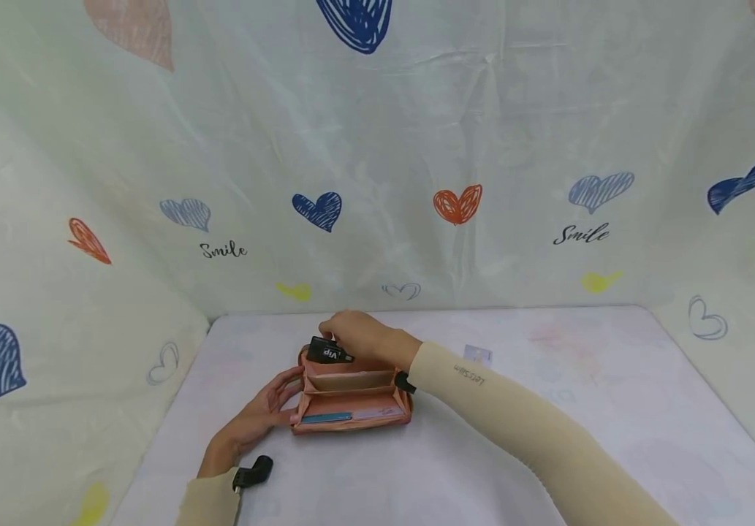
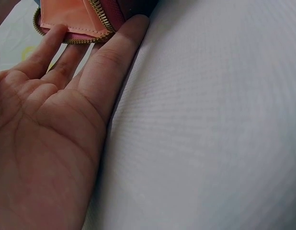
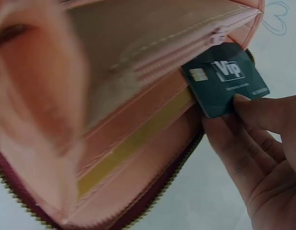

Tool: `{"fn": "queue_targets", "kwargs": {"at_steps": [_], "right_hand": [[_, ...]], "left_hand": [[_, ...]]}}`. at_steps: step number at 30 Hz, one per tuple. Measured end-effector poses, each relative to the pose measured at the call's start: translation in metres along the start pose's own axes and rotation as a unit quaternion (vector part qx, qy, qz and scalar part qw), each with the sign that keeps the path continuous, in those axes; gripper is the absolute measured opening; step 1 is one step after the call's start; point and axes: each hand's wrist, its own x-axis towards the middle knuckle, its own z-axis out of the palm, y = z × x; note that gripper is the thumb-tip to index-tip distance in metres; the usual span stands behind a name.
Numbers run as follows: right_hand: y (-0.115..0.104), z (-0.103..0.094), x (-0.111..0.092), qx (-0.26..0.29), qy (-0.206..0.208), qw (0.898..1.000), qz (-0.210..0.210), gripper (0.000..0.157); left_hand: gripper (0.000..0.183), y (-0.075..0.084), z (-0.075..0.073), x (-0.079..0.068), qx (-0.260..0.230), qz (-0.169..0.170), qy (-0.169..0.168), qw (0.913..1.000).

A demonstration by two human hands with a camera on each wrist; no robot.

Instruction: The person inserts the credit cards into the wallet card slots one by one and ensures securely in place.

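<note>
A pink zip-around wallet [image 1: 351, 428] stands spread open on the table, its compartments facing up. My right hand [image 1: 359, 334] pinches a black Vip card [image 3: 229, 79] between thumb and fingers at the wallet's back left. In the right wrist view the card's chip and print show, and the card overlaps the end of the back card slots; how deep it sits I cannot tell. My left hand [image 1: 260, 410] rests against the wallet's left side, fingers fairly straight, thumb low at the front corner. Fingertips [image 2: 56, 36] touch the zipped edge in the left wrist view.
A blue card [image 1: 327, 418] and a pale purple card [image 1: 377, 413] lie in the wallet's front slots. A yellow strip [image 3: 138, 143] shows in a back slot. Beyond my right forearm, a small pale card [image 1: 478, 354] lies on the white table [image 1: 548, 409]. A heart-printed curtain hangs behind.
</note>
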Motion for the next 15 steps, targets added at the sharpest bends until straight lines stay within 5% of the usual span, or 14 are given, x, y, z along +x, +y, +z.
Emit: {"fn": "queue_targets", "kwargs": {"at_steps": [15], "right_hand": [[-0.0071, 0.0076, 0.0098, -0.039, -0.024, 0.999, -0.011, 0.019]], "left_hand": [[0.087, -0.0017, -0.0003, -0.0002, 0.002, 0.006, -0.004, 1.0]]}}
